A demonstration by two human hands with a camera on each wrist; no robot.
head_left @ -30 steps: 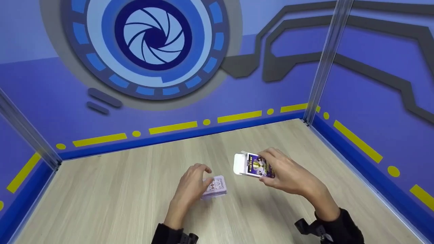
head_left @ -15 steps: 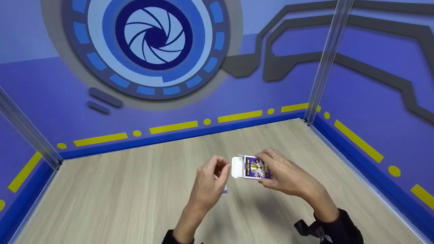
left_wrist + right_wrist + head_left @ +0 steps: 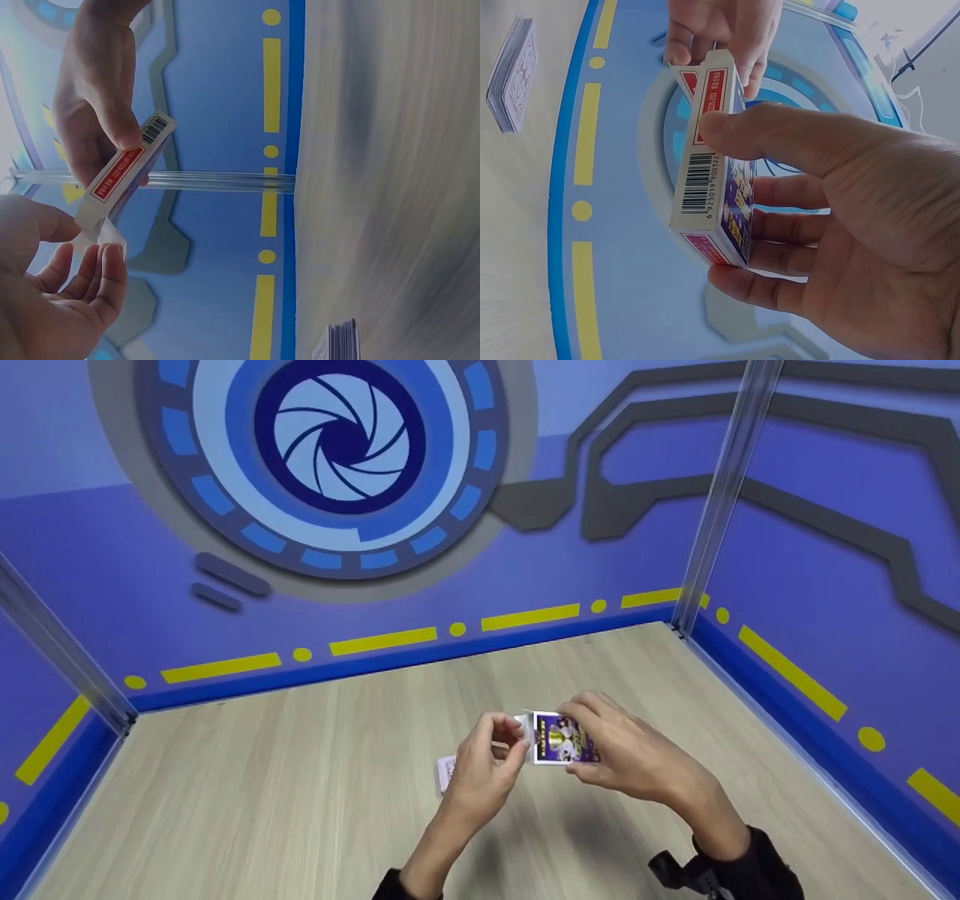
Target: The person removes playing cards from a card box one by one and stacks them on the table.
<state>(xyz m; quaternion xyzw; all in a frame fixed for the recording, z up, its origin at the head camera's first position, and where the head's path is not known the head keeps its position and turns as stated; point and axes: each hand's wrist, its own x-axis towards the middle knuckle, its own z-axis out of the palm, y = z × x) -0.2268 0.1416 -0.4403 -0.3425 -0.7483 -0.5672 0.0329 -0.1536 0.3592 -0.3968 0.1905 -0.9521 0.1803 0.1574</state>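
My right hand (image 3: 637,746) grips a playing-card box (image 3: 555,739) above the table, thumb on one side and fingers on the other. The box has a purple front with a gold trophy; in the right wrist view its narrow side shows a barcode (image 3: 698,184). At its open end, my left hand (image 3: 484,769) has thumb and curled fingers about the white flap (image 3: 112,236). In the left wrist view the thumb lies by the box's corner and the fingertips meet the flap. A deck of cards (image 3: 445,774) lies on the table, partly hidden behind the left hand.
The light wood-grain table (image 3: 262,780) is bordered by blue-purple printed wall panels (image 3: 420,607). A clear corner post (image 3: 709,532) stands at the back right, and another post (image 3: 67,645) at the left. Cables (image 3: 909,75) show beyond the panels in the right wrist view.
My left hand has moved up and right, from the deck on the table to the box's flap. The right hand has shifted the box slightly left and down.
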